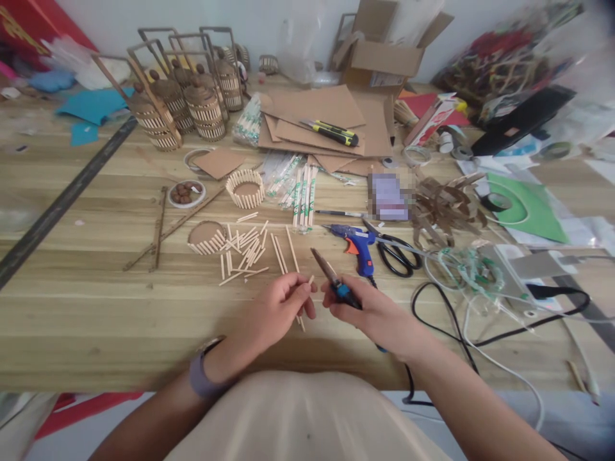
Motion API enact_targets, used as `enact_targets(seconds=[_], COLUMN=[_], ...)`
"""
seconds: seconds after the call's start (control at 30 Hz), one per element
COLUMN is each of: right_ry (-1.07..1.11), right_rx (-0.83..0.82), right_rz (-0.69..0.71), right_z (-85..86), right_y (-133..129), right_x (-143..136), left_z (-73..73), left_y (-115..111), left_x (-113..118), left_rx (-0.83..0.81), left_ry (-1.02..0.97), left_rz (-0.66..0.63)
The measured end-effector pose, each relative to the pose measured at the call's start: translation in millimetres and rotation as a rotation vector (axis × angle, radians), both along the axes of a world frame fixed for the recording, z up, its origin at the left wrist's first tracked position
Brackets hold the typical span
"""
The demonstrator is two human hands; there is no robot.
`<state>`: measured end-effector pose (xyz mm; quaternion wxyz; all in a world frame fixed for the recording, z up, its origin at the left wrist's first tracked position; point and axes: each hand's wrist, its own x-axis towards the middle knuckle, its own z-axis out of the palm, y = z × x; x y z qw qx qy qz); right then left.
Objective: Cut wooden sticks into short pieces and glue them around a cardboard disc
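My left hand (283, 304) is closed, pinching a short piece of wooden stick (311, 280) between thumb and fingers. My right hand (372, 314) grips a hand tool with a black-and-blue handle (346, 293) and a narrow dark metal end pointing up and left; its exact kind is unclear. The two hands are close together above the table's front part. Long thin sticks (278, 253) lie just beyond my left hand. Left of them is a loose pile of short cut sticks (247, 246). Two cardboard discs edged with upright sticks, one ring partial (206, 237) and one fuller (245, 189), sit behind.
A blue glue gun (353, 240) and black-handled scissors (398, 253) lie beyond my right hand, with cables (451, 307) to the right. Wrapped chopsticks (303, 195), cardboard sheets (327, 115) with utility knives, a bowl of brown beads (186, 193) and stick lanterns (204, 109) stand farther back.
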<state>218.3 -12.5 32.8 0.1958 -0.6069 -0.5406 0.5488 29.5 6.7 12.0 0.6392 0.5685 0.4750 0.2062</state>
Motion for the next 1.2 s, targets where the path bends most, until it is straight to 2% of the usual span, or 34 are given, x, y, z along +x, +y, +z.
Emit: enact_targets(seconds=[0.1, 0.23, 0.57, 0.67, 0.93, 1.2], right_ry=[0.186, 0.357, 0.379, 0.338, 0.166, 0.153], right_rx=[-0.156, -0.265, -0.274, -0.253, -0.166, -0.173], right_rz=[-0.032, -0.064, -0.022, -0.007, 0.000, -0.045], right_z=[6.7, 9.8, 3.6, 4.3, 0.8, -5.1], right_y=[-7, -11, -14, -14, -23, -29], right_x=[-2, -3, 0, 0, 11, 16], left_z=[10.1, 20.4, 32.9, 31.6, 13.2, 14.4], left_y=[-1, -2, 3, 4, 5, 3], left_x=[1, 5, 4, 6, 20, 30], left_rx=[0.099, 0.156, 0.040, 0.018, -0.019, -0.043], left_ry=[0.088, 0.137, 0.117, 0.089, -0.045, -0.006], left_rz=[-0.061, -0.121, -0.200, -0.206, -0.251, -0.265])
